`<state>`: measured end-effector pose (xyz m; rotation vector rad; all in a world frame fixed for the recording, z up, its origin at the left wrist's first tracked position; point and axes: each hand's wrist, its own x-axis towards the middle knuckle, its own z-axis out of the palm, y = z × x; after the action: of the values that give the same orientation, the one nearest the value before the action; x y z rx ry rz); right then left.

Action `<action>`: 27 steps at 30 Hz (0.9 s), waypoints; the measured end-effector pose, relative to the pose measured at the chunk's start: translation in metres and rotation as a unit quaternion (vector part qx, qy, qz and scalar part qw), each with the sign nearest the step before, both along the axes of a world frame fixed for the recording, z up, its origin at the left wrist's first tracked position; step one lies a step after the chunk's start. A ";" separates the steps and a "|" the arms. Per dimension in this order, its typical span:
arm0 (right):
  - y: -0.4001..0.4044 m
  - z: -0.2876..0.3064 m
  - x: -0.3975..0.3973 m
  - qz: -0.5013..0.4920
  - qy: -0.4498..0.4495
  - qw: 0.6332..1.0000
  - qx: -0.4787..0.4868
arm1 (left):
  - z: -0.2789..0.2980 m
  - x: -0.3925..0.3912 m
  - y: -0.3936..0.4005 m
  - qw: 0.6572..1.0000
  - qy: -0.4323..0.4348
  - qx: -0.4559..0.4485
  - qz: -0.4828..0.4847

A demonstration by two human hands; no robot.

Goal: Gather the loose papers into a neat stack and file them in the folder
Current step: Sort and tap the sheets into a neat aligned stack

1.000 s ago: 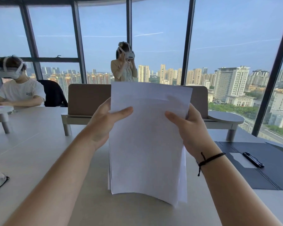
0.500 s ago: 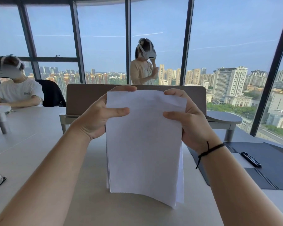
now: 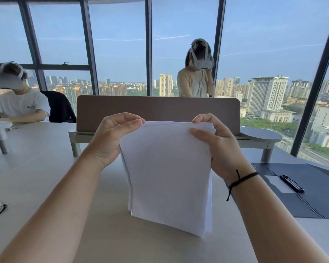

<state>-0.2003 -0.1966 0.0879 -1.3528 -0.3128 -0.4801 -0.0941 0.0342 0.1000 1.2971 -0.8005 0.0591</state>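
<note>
Standing between hands [image 3: 167, 141], papers [image 3: 169, 177] gripped

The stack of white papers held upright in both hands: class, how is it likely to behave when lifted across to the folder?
The stack of papers probably flops: its lower part already bows toward the table. Sheets may slip apart, since the edges look fanned at the bottom. It seems light; the left hand and right hand hold it only at the top corners.

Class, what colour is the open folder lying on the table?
The folder is dark navy, almost black, seen best in the head view, at right.
</note>
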 end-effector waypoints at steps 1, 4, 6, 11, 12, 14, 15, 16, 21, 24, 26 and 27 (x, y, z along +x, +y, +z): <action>0.000 0.000 0.000 -0.012 -0.001 1.000 -0.002 | 0.000 -0.001 0.001 1.000 -0.003 0.004 0.001; -0.001 -0.002 0.001 -0.041 -0.008 0.999 -0.012 | -0.001 -0.002 0.006 0.999 -0.008 0.037 -0.010; -0.002 -0.003 0.002 -0.057 -0.010 0.998 -0.017 | -0.005 -0.004 0.008 0.998 -0.009 0.059 -0.007; -0.003 -0.008 0.004 -0.071 -0.012 0.997 -0.004 | -0.012 -0.007 0.004 0.999 -0.016 0.022 0.027; -0.003 -0.009 0.003 -0.073 -0.011 0.997 -0.001 | -0.013 -0.006 0.003 0.999 -0.021 0.019 0.032; -0.004 -0.013 0.001 -0.073 -0.003 0.997 0.011 | -0.012 -0.006 0.003 1.000 -0.014 0.012 0.026; -0.005 -0.016 -0.001 -0.070 0.004 0.997 0.011 | -0.012 -0.006 0.004 1.000 -0.008 0.012 0.019; -0.007 -0.019 -0.003 -0.065 0.015 0.998 0.001 | -0.013 -0.005 0.005 1.000 -0.003 0.014 0.012; -0.005 -0.037 -0.005 -0.066 0.095 0.990 -0.082 | -0.010 -0.006 0.002 1.000 0.008 0.001 0.007; -0.002 -0.028 -0.001 -0.119 0.060 0.989 -0.063 | 0.002 -0.014 -0.008 0.999 -0.005 -0.029 0.044; -0.004 -0.020 0.001 -0.146 0.034 0.988 -0.048 | 0.010 -0.019 -0.011 0.998 -0.012 -0.052 0.038; -0.006 -0.019 0.001 -0.149 0.027 0.987 -0.043 | 0.011 -0.021 -0.010 0.998 -0.011 -0.056 0.027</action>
<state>-0.1994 -0.2030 0.0686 -1.5026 -0.0854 -0.6836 -0.1146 0.0242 0.1114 1.2138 -0.7707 0.1601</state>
